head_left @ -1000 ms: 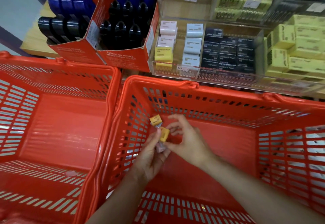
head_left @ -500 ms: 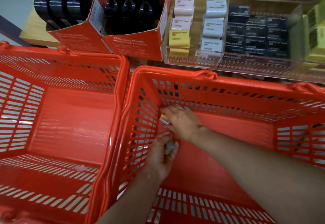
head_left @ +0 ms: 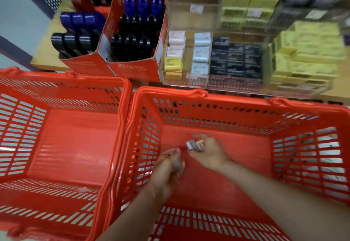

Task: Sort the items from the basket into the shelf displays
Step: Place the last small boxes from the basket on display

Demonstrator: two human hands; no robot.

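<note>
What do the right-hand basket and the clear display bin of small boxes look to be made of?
Right basket: moulded plastic, slightly glossy orange-red, judging by the slotted walls and rounded rim. Clear display bin: transparent acrylic or similar rigid plastic, since the small boxes show through the walls; it could also be glass.

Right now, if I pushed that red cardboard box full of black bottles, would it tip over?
Probably not easily. The red cardboard box looks tightly packed with black bottles, so it is likely heavy. It also sits beside another red box, which should brace it. The cardboard itself may bend.
</note>
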